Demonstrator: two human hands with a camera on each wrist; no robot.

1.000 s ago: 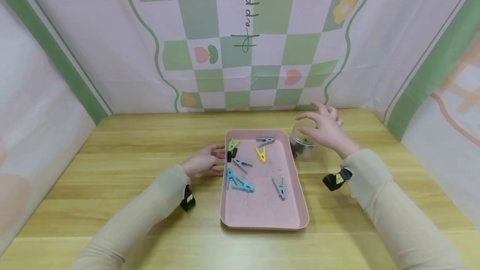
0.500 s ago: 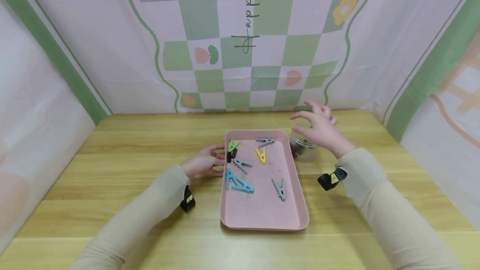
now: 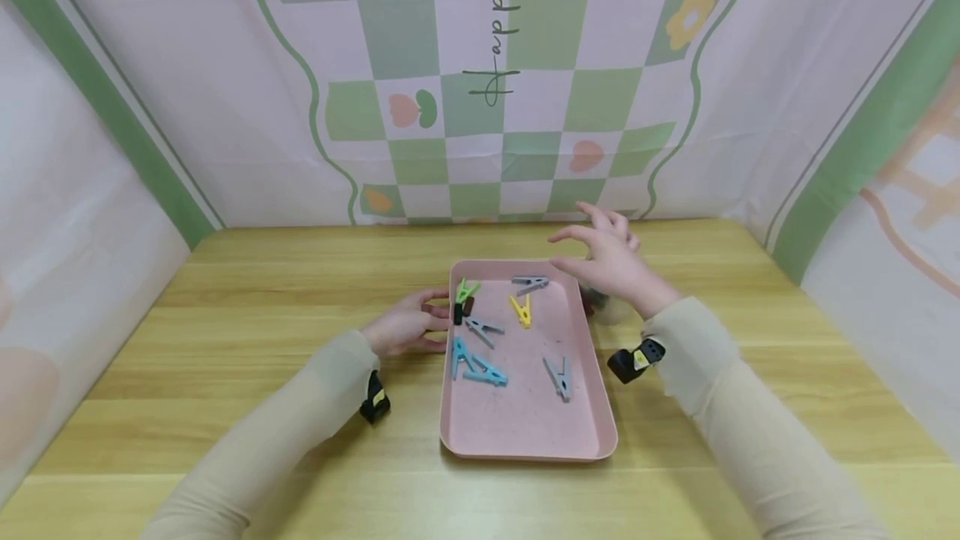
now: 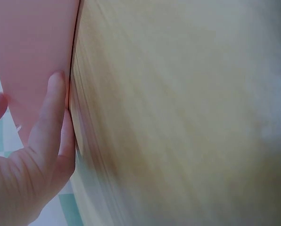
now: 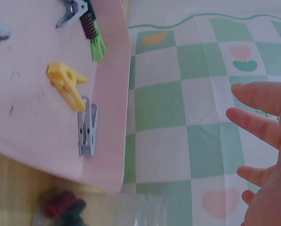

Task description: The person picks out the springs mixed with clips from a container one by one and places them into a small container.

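My left hand [image 3: 407, 323] touches the outer left wall of a pink tray [image 3: 525, 432] with extended fingers, as the left wrist view also shows. My right hand [image 3: 611, 261] is in the air over the tray's far right corner, fingers spread, holding nothing. Inside the tray lie a yellow clothespin [image 3: 522, 312], a light green clothespin [image 3: 467, 290], two blue clothespins [image 3: 487, 372] and grey clothespins, one being the far grey clothespin [image 3: 531, 282]. Beside the green one are a black coil [image 3: 458, 313] and a brownish coil [image 3: 468, 306].
A clear jar [image 5: 140, 212] stands by the tray's far right corner, mostly hidden by my right hand in the head view. Dark red and blackish coils [image 5: 61, 205] show in it. A patterned cloth [image 3: 480, 148] hangs behind the wooden table [image 3: 300, 273].
My right hand has moved left, from over the jar to the tray's far right corner, fingers still spread. My left hand and the tray have stayed in place.
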